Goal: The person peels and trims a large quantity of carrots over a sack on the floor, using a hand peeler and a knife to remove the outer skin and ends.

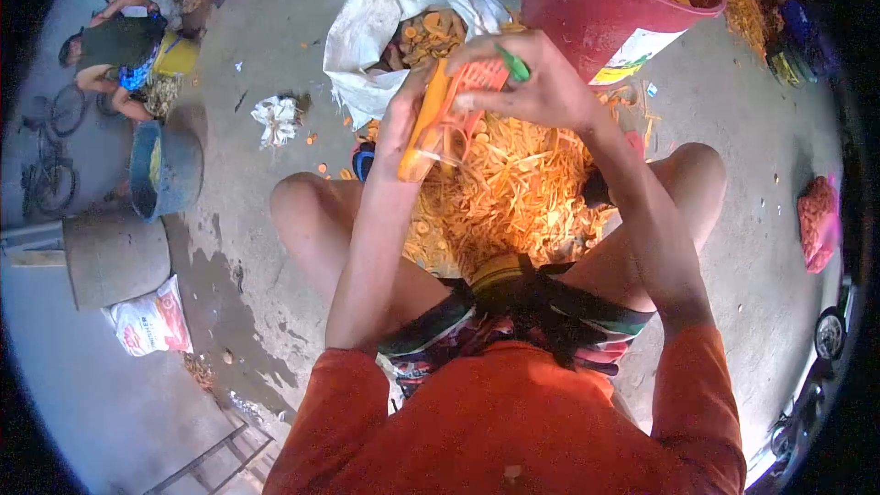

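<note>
Floor (756, 229) opens either side of the peelings heap (522, 179); beyond it, sack (353, 37) and bucket (577, 27) crowd close. Left hand (405, 124) grips a carrot (426, 128) above it; right hand (555, 87) clasps a green tool (514, 64) (partly blurred).

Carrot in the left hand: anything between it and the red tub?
Yes, in this view: the right hand, with the slotted orange object, lies between the carrot and red tub. Nothing visible separates carrot and left hand.
</note>
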